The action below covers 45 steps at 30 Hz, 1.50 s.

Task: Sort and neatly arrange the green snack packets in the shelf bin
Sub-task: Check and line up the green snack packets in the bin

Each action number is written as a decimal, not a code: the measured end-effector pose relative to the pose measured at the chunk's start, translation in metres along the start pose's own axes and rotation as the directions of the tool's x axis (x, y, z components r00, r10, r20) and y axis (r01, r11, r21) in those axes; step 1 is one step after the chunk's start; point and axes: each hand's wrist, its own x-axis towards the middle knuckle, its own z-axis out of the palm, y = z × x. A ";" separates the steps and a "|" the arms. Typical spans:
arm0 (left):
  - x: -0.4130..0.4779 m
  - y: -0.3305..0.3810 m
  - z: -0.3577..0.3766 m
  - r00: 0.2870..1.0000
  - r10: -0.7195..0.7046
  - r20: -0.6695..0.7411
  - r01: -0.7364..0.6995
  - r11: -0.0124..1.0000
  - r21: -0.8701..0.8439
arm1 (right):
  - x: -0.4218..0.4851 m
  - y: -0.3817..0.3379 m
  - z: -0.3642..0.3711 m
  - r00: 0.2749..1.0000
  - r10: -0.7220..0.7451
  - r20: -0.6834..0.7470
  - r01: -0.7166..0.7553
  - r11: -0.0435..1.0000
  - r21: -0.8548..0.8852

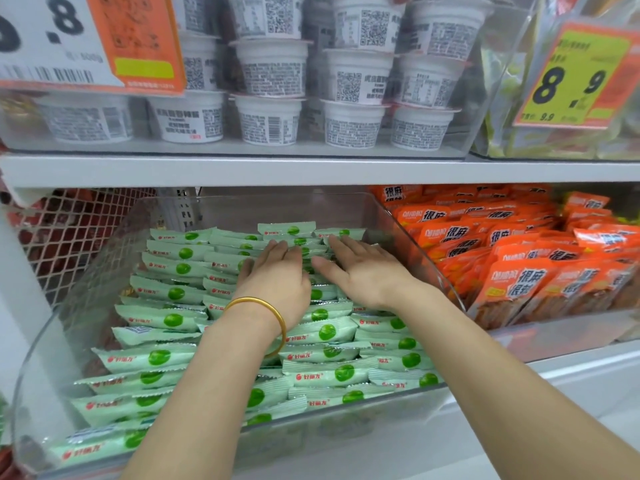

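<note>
Pale green packets [322, 332] carry green dots and red logos; neighbouring packets [526, 282] are orange; cups [270, 119] white; bangle [273, 315] gold.

Lower shelf [588, 370] carries clear bin [45, 358]; orange packets [519, 271] just beside.

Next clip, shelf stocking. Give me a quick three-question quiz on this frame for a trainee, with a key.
1. True or false: the left hand and the right hand both rest with straight fingers on the green snack packets in the clear bin.
2. What fills the neighbouring space on the right? A) glass bottles B) orange snack packets C) tins
3. Fill in: the gold bangle sits on the ___ wrist.
Key: 1 true; 2 B; 3 left.
</note>
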 end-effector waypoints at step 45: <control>-0.007 0.004 -0.014 0.934 0.028 -0.357 -0.126 0.959 -0.255 | -0.045 -0.015 -0.019 0.820 -0.234 -0.522 0.245 0.968 -0.049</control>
